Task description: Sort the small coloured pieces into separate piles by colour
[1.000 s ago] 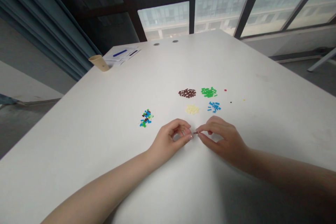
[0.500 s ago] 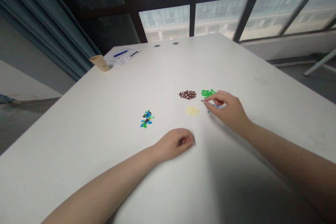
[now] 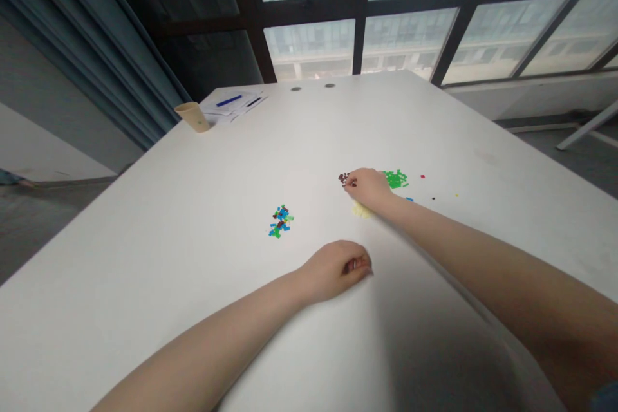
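My right hand (image 3: 369, 188) reaches over the brown pieces (image 3: 343, 177), thumb and fingertips pinched together at the pile. Whatever is between them is too small to make out. Its back covers part of that pile, and beside it lie the green pieces (image 3: 396, 179). Pale yellow pieces (image 3: 360, 210) show just below the wrist. Nearer me, my left hand (image 3: 335, 270) rests on the table with its fingers curled in, and what they hold, if anything, is hidden. To its upper left is a mixed heap of blue, green and brown pieces (image 3: 280, 221).
Right of the green pile are a red piece (image 3: 422, 176), a blue piece (image 3: 409, 199), a black one (image 3: 433, 198) and a yellow one (image 3: 456, 195). A tilted-looking paper cup (image 3: 193, 117) and papers (image 3: 226, 108) with pens occupy the white table's (image 3: 193, 277) far left.
My right hand has moved left from beside the green pieces to the brown pile, a small brown piece having shown in its pinch before. My left hand keeps its curled pose; the view has shifted slightly.
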Motion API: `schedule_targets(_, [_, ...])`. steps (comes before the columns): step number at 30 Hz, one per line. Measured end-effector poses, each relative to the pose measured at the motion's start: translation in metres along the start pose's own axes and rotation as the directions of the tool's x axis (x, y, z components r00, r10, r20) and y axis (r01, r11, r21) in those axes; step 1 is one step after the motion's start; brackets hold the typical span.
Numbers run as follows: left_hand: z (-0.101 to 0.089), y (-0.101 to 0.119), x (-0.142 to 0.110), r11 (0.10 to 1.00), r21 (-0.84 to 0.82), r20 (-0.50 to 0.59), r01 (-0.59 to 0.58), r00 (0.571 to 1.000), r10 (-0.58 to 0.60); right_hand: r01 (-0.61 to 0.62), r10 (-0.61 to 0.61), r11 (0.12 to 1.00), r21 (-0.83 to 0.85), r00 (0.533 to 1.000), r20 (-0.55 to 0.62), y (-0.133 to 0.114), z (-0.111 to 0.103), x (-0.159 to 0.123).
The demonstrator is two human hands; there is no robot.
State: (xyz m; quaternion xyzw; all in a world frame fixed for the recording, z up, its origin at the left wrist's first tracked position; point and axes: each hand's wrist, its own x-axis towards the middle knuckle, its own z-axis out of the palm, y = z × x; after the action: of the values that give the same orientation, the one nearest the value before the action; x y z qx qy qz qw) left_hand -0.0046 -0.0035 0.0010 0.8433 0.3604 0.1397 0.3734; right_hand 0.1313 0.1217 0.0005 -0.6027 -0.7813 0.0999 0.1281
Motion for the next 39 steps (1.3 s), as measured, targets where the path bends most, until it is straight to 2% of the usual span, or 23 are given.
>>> schedule_targets(11, [0.004,-0.003,0.000,1.000,-0.009,-0.016,0.011,1.000,-0.011,-0.020,0.024,0.993,-0.120,0.999,0.033,0.002,-0.016,-0.008])
schedule_targets(13, [0.001,-0.003,0.000,0.999,0.021,-0.049,0.024,0.999,-0.023,-0.013,0.017,0.992,-0.128,0.999,0.030,0.003,-0.022,-0.010])
schedule_targets(15, [-0.009,-0.003,0.000,0.986,0.134,-0.138,0.095,0.987,-0.076,0.005,-0.001,0.992,-0.128,1.000,0.028,0.003,-0.029,-0.017])
schedule_targets(17, [-0.028,-0.008,-0.003,0.913,0.314,-0.286,0.259,0.943,-0.169,0.033,-0.029,0.993,-0.117,0.999,0.028,0.000,-0.035,-0.032])
schedule_targets(18, [-0.040,-0.013,-0.006,0.839,0.401,-0.361,0.368,0.905,-0.224,0.056,-0.052,0.992,-0.110,0.998,0.036,-0.002,-0.037,-0.043])
schedule_targets(20, [-0.066,-0.026,-0.011,0.625,0.504,-0.500,0.595,0.792,-0.351,0.128,-0.121,0.988,-0.090,0.990,0.077,-0.008,-0.039,-0.075])
schedule_targets(21, [-0.078,-0.033,-0.014,0.521,0.520,-0.540,0.677,0.733,-0.414,0.191,-0.180,0.977,-0.091,0.977,0.118,-0.011,-0.038,-0.093])
schedule_targets(22, [-0.088,-0.041,-0.016,0.452,0.520,-0.554,0.724,0.689,-0.467,0.256,-0.240,0.963,-0.079,0.956,0.167,-0.013,-0.036,-0.112])
schedule_targets(23, [-0.096,-0.049,-0.018,0.432,0.514,-0.534,0.741,0.670,-0.516,0.298,-0.282,0.953,-0.057,0.938,0.201,-0.015,-0.032,-0.131])
schedule_targets(24, [-0.102,-0.057,-0.020,0.441,0.502,-0.500,0.743,0.666,-0.553,0.334,-0.321,0.943,-0.019,0.919,0.228,-0.016,-0.027,-0.148])
schedule_targets(26, [-0.109,-0.069,-0.021,0.480,0.499,-0.439,0.722,0.688,-0.579,0.381,-0.382,0.923,0.060,0.886,0.261,-0.016,-0.016,-0.173])
schedule_targets(28, [-0.110,-0.078,-0.021,0.504,0.501,-0.399,0.704,0.704,-0.587,0.409,-0.422,0.906,0.108,0.866,0.267,-0.013,-0.006,-0.184])
schedule_targets(34, [-0.105,-0.092,-0.022,0.476,0.531,-0.366,0.700,0.697,-0.616,0.451,-0.473,0.881,0.141,0.850,0.231,-0.006,0.007,-0.180])
schedule_targets(39, [-0.097,-0.088,-0.020,0.433,0.577,-0.391,0.693,0.700,-0.598,0.488,-0.513,0.857,0.163,0.838,0.188,-0.002,0.010,-0.181])
